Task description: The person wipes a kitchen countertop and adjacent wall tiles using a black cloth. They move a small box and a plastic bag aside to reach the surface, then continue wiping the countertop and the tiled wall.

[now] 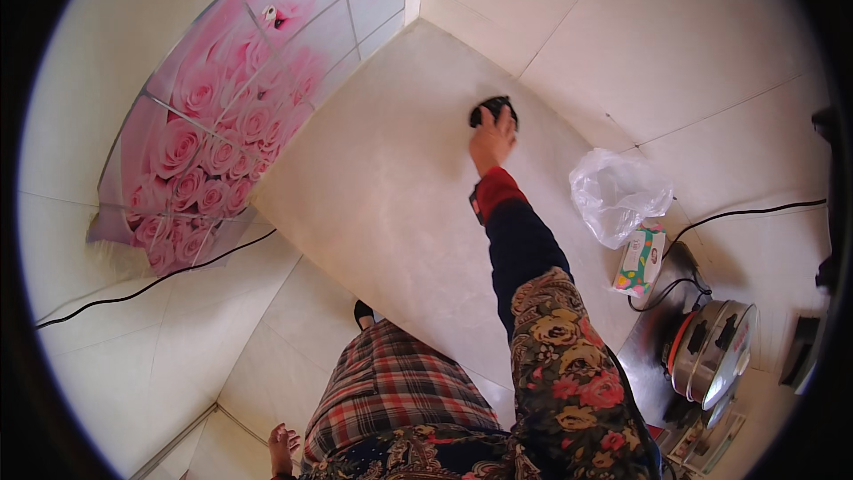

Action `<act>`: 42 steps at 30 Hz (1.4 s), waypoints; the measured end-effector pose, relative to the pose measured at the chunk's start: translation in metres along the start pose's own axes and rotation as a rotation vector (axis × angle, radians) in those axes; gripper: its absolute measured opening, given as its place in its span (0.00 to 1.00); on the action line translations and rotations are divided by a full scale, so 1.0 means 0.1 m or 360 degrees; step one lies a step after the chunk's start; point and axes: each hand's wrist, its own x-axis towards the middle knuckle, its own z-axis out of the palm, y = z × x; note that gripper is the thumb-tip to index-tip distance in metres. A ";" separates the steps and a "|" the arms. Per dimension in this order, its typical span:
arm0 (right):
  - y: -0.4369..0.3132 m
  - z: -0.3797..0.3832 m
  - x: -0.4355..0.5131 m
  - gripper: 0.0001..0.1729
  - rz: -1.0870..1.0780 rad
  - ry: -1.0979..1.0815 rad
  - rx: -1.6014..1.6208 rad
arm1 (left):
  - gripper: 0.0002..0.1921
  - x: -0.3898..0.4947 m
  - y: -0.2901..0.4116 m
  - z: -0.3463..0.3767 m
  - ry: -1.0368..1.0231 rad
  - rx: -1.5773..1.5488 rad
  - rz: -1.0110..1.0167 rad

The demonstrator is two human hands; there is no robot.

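My right hand (494,144) reaches far out over a pale countertop (400,167) and grips a black object (492,109), perhaps a cloth or pad, pressed against the surface. What the black object is exactly cannot be told, as my fingers cover part of it. My left hand (283,445) hangs low at the bottom left beside a plaid apron or skirt, its fingers loosely curled and apart with nothing in them. A crumpled clear plastic bag (616,193) lies at the right of the countertop, above a tissue pack (640,261).
A steel steamer pot (712,350) stands on a metal surface at the lower right. One black cable (753,211) runs along the right wall; another cable (166,275) crosses at the left. Tiled walls, one with a rose picture (220,147), border the countertop.
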 end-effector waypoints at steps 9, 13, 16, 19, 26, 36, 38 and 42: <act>-1.45 0.46 -0.54 0.26 -0.0701 -0.0356 0.0106 | 0.31 -0.24 0.05 0.04 -0.0004 -0.0101 -0.0016; -1.45 0.35 -0.90 0.28 -0.0899 -0.0478 0.0192 | 0.30 -0.03 0.05 0.00 -0.0103 -0.0057 -0.0077; -1.14 0.21 -0.86 0.28 -0.0878 -0.0519 0.0269 | 0.18 0.19 0.13 0.00 0.0036 0.0027 0.0082; -0.66 0.03 -0.75 0.28 -0.0576 -0.0430 0.0178 | 0.19 0.36 0.37 0.03 0.0045 0.0075 0.0123; 0.89 -0.66 -0.94 0.29 -0.0115 -0.0167 -0.0027 | 0.22 0.47 0.94 0.33 -0.0161 0.0291 0.0212; 0.96 -0.70 -1.40 0.29 0.0225 -0.0049 -0.0148 | 0.26 0.58 0.93 0.31 -0.0176 0.0300 0.0232; 0.71 -0.58 -1.36 0.29 0.0190 -0.0045 -0.0170 | 0.28 0.54 0.76 0.20 -0.0155 0.0251 0.0214; -0.05 -0.23 -1.32 0.30 -0.0152 -0.0153 -0.0072 | 0.24 0.44 0.33 -0.03 -0.0070 0.0116 0.0115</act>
